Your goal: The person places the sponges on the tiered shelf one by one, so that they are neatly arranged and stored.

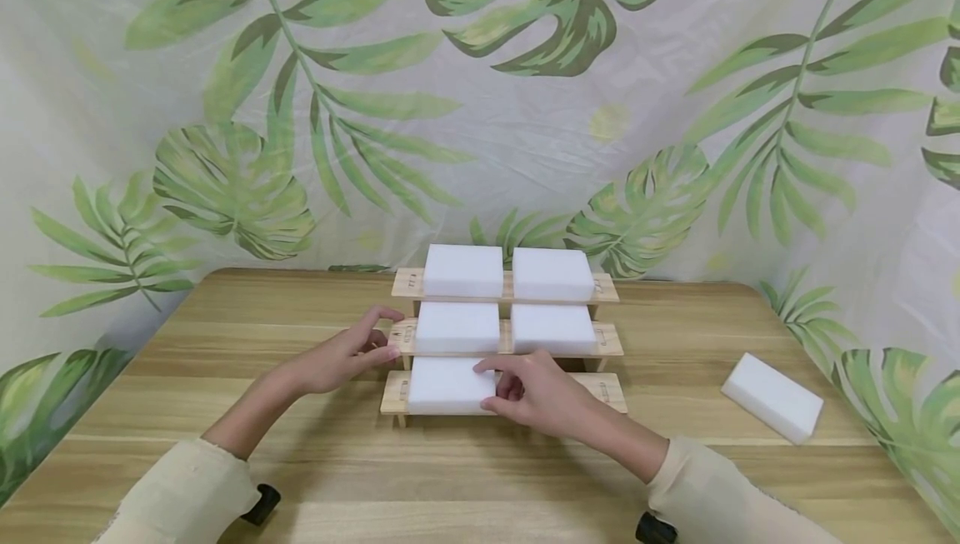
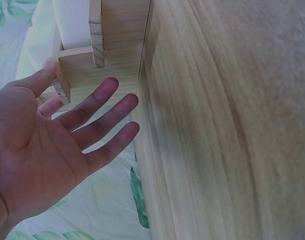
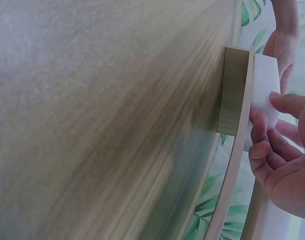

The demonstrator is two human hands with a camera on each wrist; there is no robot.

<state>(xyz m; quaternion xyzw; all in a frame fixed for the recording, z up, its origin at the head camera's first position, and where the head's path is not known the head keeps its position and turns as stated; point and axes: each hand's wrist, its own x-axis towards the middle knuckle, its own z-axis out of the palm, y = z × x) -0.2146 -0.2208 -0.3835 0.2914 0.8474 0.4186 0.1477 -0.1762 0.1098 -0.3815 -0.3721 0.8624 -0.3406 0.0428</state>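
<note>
A three-tier wooden rack (image 1: 612, 390) carries white sponge blocks, two side by side on the top tier and two on the middle tier. On the left part of the bottom tier lies another white sponge block (image 1: 448, 384). My right hand (image 1: 542, 394) holds this block at its right end, thumb at the front edge and forefinger on top. At the rack's left side, my left hand (image 1: 341, 356) pinches the end of the middle shelf between thumb and forefinger. Its other fingers (image 2: 95, 102) stretch out loosely in the left wrist view.
One more white sponge block (image 1: 772, 398) lies flat on the wooden table (image 1: 315, 461), near its right edge. Behind the table hangs a leaf-patterned cloth (image 1: 517, 144).
</note>
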